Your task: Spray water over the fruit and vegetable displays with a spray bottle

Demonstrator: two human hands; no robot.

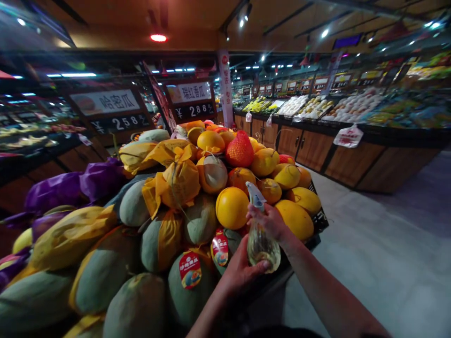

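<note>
A clear spray bottle (263,249) with a pale trigger head (254,195) is held tilted in front of the melon pile, with some liquid inside. My left hand (243,267) grips the bottle's lower body, thumb across its base. Higher up, my right hand (269,220) wraps round the neck below the trigger head. Just beyond the bottle sits a round yellow melon (231,207); a larger yellow melon (295,219) lies to its right. Green melons with red stickers, one of them a green melon (192,286), are left of my hands.
Yellow-wrapped melons (178,183) and purple bags (73,185) cover the stand's left side. Price signs (116,108) rise behind it. A black crate edge (319,206) bounds the pile on the right, beside grey floor (369,244). Wooden produce counters (317,150) stand farther back.
</note>
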